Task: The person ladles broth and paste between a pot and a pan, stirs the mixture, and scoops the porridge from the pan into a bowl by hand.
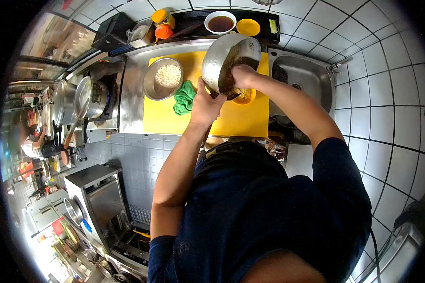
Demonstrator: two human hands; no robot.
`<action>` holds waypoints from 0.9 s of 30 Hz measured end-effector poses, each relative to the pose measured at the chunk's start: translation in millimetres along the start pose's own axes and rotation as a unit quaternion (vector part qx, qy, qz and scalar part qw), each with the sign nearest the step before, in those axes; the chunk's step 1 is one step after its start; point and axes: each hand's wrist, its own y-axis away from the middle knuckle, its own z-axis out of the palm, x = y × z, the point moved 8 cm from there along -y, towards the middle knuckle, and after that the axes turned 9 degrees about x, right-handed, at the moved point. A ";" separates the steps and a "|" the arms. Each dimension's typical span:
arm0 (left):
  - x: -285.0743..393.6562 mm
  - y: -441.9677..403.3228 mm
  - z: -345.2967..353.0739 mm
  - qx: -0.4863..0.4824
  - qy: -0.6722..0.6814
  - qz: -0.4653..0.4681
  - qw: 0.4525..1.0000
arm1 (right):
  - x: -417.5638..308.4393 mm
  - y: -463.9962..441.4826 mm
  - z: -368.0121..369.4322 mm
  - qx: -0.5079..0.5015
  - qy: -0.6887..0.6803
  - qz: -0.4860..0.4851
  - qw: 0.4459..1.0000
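A hammered metal wok [217, 59] is tipped on its side over the yellow board, its dark, food-smeared inside facing right. My left hand [207, 106] grips it at the lower edge, thumb up along the outside. Inside the wok is my right hand [243, 76], its fingers hidden against the inner wall; I cannot make out what they hold, if anything. Below the wok sits a yellow bowl [244, 98] with yellowish food in it, partly covered by the wok and my right arm. A crumpled green cloth [184, 98] lies left of my left hand.
On the yellow board [160, 120] stands a steel bowl [148, 87] of pale pieces. Behind it, a black shelf carries a white bowl [220, 16] of dark liquid and a yellow dish [248, 27]. A sink [311, 70] is at right, pots [97, 99] at left. A person [33, 144] is far left.
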 end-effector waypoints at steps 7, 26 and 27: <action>-5.0 -3.7 -0.2 0.034 -0.013 0.035 0.999 | -0.5 -1.8 14.1 -0.030 -0.027 -0.025 0.999; -13.4 -7.0 -7.7 0.041 0.019 -0.010 0.999 | 3.0 33.3 -27.5 -0.034 -0.100 -0.072 0.992; -10.3 -5.3 -8.2 0.038 0.033 -0.026 0.998 | 5.0 29.1 -35.2 0.036 -0.123 -0.080 0.989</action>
